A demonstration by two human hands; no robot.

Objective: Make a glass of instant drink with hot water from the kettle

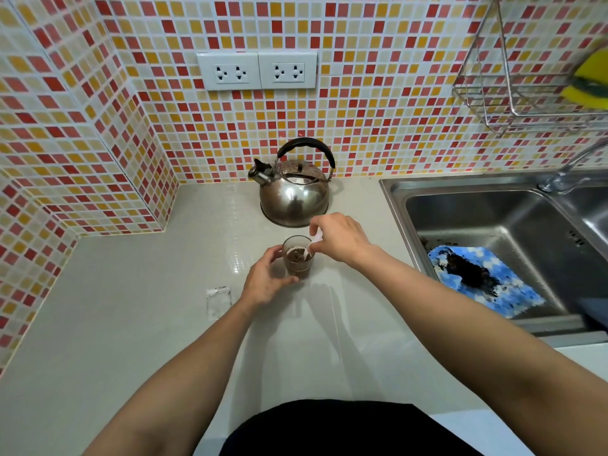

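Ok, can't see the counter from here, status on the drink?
Left hand steadying glass. Right hand holding white spoon in brown drink. Kettle behind, nothing in the way.

Glass (pixel 298 258) on the desk (pixel 131 291), near its middle, drink inside. Kettle (pixel 293 192) just behind the glass, by the back wall, spout to the left. Left hand (pixel 266 281) wrapped around the glass from the left and front; right hand (pixel 342 238) above and to the right of the rim, pinching a spoon (pixel 312 246) dipped into the glass. Sachet (pixel 218 301) flat on the desk, left of the left wrist. Sink (pixel 493 205) to the right, cloth (pixel 483 281) in its basin. Sockets (pixel 257 71) on the wall above the kettle. Wire rack (pixel 513 93) on the wall above the sink, sponge (pixel 589 77) in it.
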